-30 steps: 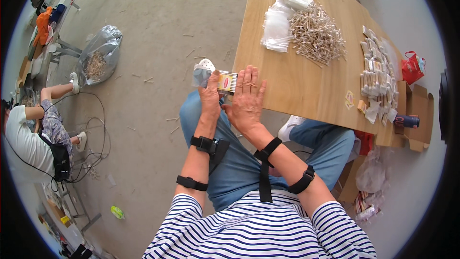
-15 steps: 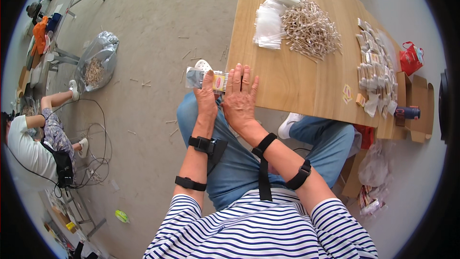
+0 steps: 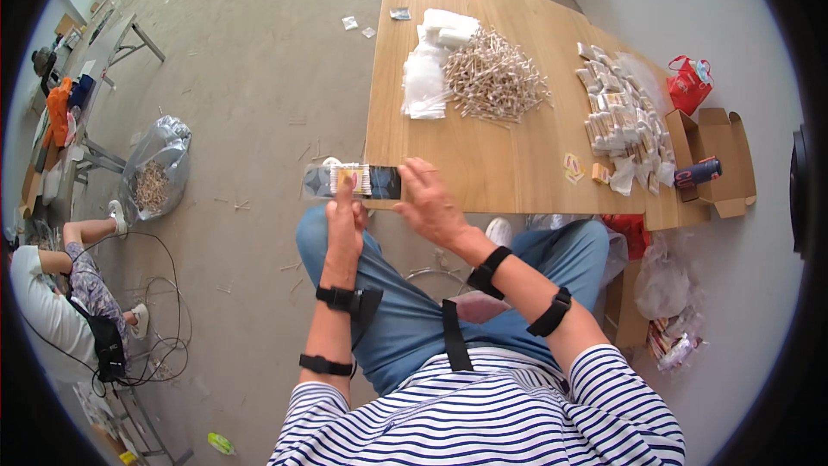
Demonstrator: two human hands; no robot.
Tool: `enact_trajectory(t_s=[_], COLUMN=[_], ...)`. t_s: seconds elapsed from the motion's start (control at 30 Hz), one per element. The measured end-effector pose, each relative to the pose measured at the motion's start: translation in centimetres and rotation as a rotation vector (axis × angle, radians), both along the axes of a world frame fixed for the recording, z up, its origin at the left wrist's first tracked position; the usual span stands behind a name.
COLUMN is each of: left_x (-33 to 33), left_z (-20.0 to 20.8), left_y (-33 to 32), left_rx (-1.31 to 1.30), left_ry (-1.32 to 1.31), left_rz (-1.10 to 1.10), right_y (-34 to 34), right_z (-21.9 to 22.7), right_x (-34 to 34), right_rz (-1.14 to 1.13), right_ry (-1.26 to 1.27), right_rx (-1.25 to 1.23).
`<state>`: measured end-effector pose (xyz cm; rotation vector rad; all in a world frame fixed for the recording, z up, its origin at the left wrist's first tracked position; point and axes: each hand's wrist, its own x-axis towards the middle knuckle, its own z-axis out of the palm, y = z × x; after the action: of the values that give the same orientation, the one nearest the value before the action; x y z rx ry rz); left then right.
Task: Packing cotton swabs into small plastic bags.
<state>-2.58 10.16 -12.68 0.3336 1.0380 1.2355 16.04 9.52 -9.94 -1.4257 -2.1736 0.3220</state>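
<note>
Over the near left edge of the table, my left hand [image 3: 347, 224] is closed on a clear packet of cotton swabs [image 3: 359, 178], its thumb lying across the yellow label. The packet's plastic reaches out to the left, and a flat dark section [image 3: 385, 182] extends from its right side. My right hand [image 3: 431, 203] is at the right end of that dark section, its fingers stretched out and their tips at the edge; its thumb is not plain to see.
The wooden table [image 3: 483, 181] bears a heap of loose swabs [image 3: 500, 78], clear bags [image 3: 423, 86], filled packets [image 3: 621, 112] and yellow labels [image 3: 573, 167]. An open cardboard box [image 3: 729, 155] and a can [image 3: 699, 174] stand right. Left, another person [image 3: 60, 311] sits by a swab-filled bag [image 3: 159, 168].
The packet shows more fully, with a dark section out to its right. My right hand has slid from lying over its end to that section's far end. The whole view has shifted.
</note>
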Motion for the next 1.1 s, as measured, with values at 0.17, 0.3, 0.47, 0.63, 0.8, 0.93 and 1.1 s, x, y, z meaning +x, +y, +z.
enact_trajectory(t_s=[0.17,0.3,0.47,0.63,0.8,0.93,1.1], left_x=[1.0,3.5,5.3,7.8,12.5,16.7,18.6], left_z=[1.9,4.6,5.8,6.2,6.7,4.9,3.7], left_y=[-4.7,-7.2,-7.1,-4.8,1.6,7.3,8.5], left_rx=[-0.041,-0.030,0.043,0.330,0.852,0.970,0.833], left_ry=[0.078,0.225,0.342,0.863,1.337,1.510,1.631], left_rz=[-0.021,-0.120,-0.178,-0.353,-0.530,-0.523,-0.633], right_y=[4.7,9.5,11.2,9.4,5.8,4.0,4.1], right_z=[2.6,3.1,2.2,0.6,0.4,1.1,1.5], right_x=[6.5,9.1,11.0,14.5,17.2,18.2,18.6], right_rz=[-0.348,-0.459,-0.467,-0.395,-0.338,-0.289,-0.379], right_ry=[-0.021,-0.280,-0.389,-0.220,-0.111,-0.049,-0.035], right_rx=[-0.165,-0.053,-0.071,0.027,0.063,0.080,0.045])
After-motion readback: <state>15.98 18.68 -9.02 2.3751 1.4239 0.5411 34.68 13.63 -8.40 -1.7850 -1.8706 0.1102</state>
